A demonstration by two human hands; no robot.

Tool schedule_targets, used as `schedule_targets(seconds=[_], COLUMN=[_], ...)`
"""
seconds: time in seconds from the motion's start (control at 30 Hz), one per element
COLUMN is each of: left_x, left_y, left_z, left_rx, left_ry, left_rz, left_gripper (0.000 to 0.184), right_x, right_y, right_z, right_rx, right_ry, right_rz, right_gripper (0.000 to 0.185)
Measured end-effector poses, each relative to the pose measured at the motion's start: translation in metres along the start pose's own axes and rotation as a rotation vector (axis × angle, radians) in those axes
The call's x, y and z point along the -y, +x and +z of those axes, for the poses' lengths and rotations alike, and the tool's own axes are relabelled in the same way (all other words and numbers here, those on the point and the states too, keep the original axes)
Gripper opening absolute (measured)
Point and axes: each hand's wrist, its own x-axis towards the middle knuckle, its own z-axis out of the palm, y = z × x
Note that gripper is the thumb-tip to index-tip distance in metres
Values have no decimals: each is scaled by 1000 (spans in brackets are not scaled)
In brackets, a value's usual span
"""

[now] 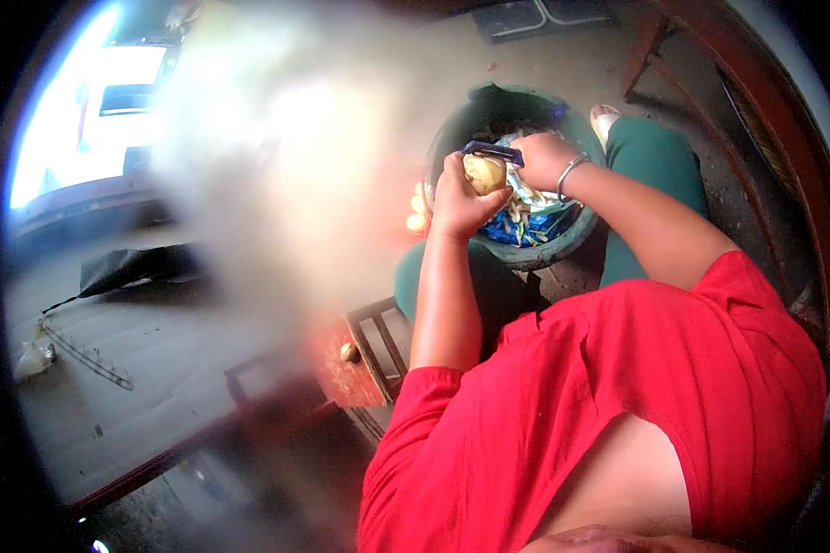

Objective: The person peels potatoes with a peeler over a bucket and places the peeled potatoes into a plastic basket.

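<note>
My left hand (458, 201) is closed around a partly peeled, pale yellow potato (485, 175). In my right hand (544, 158), which wears a metal bangle at the wrist, is a dark blue peeler (491, 150). The peeler's head lies across the top of the potato and seems to touch it. Both hands are over a dark green bucket (452, 118) between my knees. Inside the bucket are peelings (524, 205) and some shiny blue plastic (526, 229). My fingers hide part of the peeler's handle.
Several pale yellow potatoes (417, 214) are left of the bucket. One small brownish round thing (349, 352) rests on a red surface near my left elbow. A grey table (101, 341) is at left, dark reddish wooden furniture (756, 55) at right. A whitish blur hides the left centre.
</note>
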Motion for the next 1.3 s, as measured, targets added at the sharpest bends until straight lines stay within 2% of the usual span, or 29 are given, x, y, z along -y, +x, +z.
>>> schedule_targets(seconds=[0.17,0.33,0.4,0.43,0.53,0.6,0.67,0.7,0.83,0.9,0.93,1.0,1.1,1.13,1.17,1.2,1.27,1.3], left_x=[-1,12,11,10,-2,1,13,7,8,6,7,8,9,9,11,14,22,26], left_y=[0,1,-3,-4,-5,-3,-1,-3,-2,0,2,4,6,6,6,9,9,9], left_z=[0,3,13,15,7,3,6,4,3,0,1,4,6,6,0,2,3,5], left_rx=[15,65,105,154,73,61,72,78,0,77,77,34,14,-34,16,-38,-12,-13], left_ry=[-10,-43,-1,-22,36,27,-119,-171,-28,116,116,-97,-144,-145,-114,-95,-62,-63], left_rz=[-21,13,130,80,105,75,58,63,105,-9,-8,147,122,121,38,113,27,28], left_gripper=[63,70,76,76,75,75,75,76,70,63,63,58,59,59,62,69,71,71], right_x=[-3,-1,-10,-12,3,-5,-16,-15,-9,-7,-5,-3,-5,-9,-12,-8,-14,-17], right_y=[2,2,8,11,-5,0,9,6,3,1,-2,-6,-5,-3,-1,-3,10,11], right_z=[1,-2,-3,-4,-19,-10,3,5,1,3,2,-3,-2,3,6,1,-4,-5], right_rx=[10,9,63,148,128,107,-12,-118,-86,-101,-116,-91,-88,-181,-275,-338,-139,54], right_ry=[-7,-16,-108,-158,-67,-55,58,120,156,117,81,67,36,121,207,281,222,199], right_rz=[15,28,134,150,170,139,87,-31,-155,-201,-242,-227,-246,-285,-324,-273,-26,52], right_gripper=[16,19,26,32,34,34,32,28,21,19,18,17,18,19,20,22,25,30])
